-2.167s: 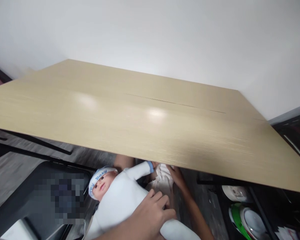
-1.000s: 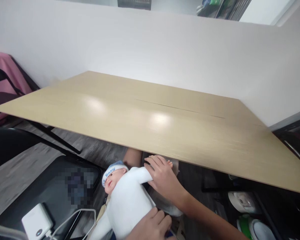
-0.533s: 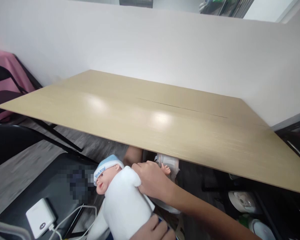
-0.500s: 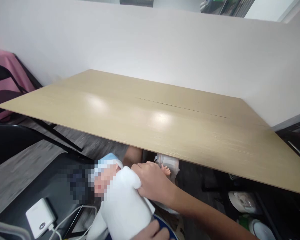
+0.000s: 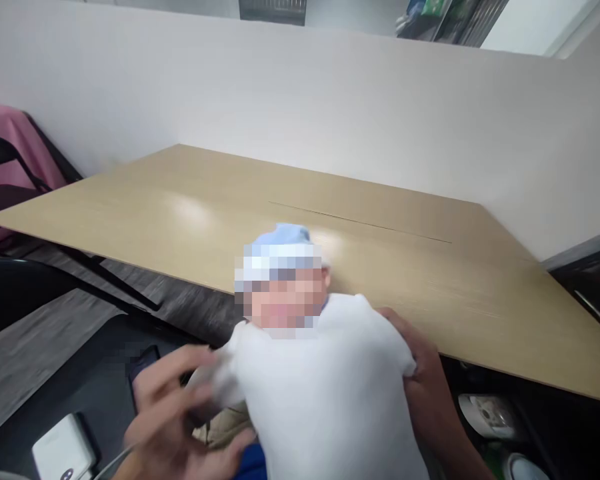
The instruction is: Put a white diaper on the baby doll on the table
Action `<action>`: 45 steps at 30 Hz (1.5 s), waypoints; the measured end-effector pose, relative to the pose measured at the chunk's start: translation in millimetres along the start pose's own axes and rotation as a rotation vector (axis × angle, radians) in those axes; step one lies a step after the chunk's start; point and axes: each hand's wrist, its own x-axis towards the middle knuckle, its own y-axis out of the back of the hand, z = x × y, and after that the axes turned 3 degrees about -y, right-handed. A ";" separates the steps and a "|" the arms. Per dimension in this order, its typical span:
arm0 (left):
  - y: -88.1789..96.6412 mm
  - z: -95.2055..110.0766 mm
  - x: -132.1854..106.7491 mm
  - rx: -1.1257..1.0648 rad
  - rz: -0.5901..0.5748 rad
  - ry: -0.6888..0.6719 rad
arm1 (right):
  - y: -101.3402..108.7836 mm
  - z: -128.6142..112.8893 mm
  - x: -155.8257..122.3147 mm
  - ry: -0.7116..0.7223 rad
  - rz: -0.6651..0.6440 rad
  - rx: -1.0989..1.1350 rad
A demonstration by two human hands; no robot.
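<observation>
A baby doll in a white top [image 5: 325, 387] and a light blue cap [image 5: 285, 237] is held upright at the near edge of the table, its head tilted to the left. My right hand [image 5: 425, 380] grips the doll's right-side sleeve and flank, with most fingers hidden behind it. On the other side, my left hand [image 5: 180, 407] has its fingers and thumb apart beside the white sleeve [image 5: 225, 380]. Motion blurs those fingertips, so contact with the sleeve is unclear. The doll's lower body is out of view.
A wooden table [image 5: 190, 193] stretches ahead to a white wall [image 5: 300, 93]. On a black chair [image 5: 90, 373] at left lie a white power bank [image 5: 63, 447] with a cable and a dark phone [image 5: 143, 363]. White containers [image 5: 490, 417] sit under the table at right.
The doll has come up from below the table edge, from lying tilted leftward to upright and facing me. My right hand has moved to its right side, my left hand to its left.
</observation>
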 end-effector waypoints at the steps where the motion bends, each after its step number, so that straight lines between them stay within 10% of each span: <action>1: -2.9 -0.4 15.2 -0.049 0.052 -0.012 | 2.1 0.8 3.6 -0.037 0.027 0.027; 8: -34.8 -11.4 124.3 -0.207 -0.411 0.110 | 11.7 33.1 37.4 -0.159 0.153 0.039; 15: -49.4 -16.9 167.8 0.052 -0.592 0.007 | 68.1 73.3 50.6 0.084 0.129 -0.801; 31: -77.7 -84.1 170.9 0.072 -0.626 -0.071 | 97.3 154.6 59.3 -0.031 0.106 -1.016; 45: -158.6 -158.0 273.5 0.136 -0.461 -0.072 | 101.1 191.9 190.8 0.089 0.213 -0.966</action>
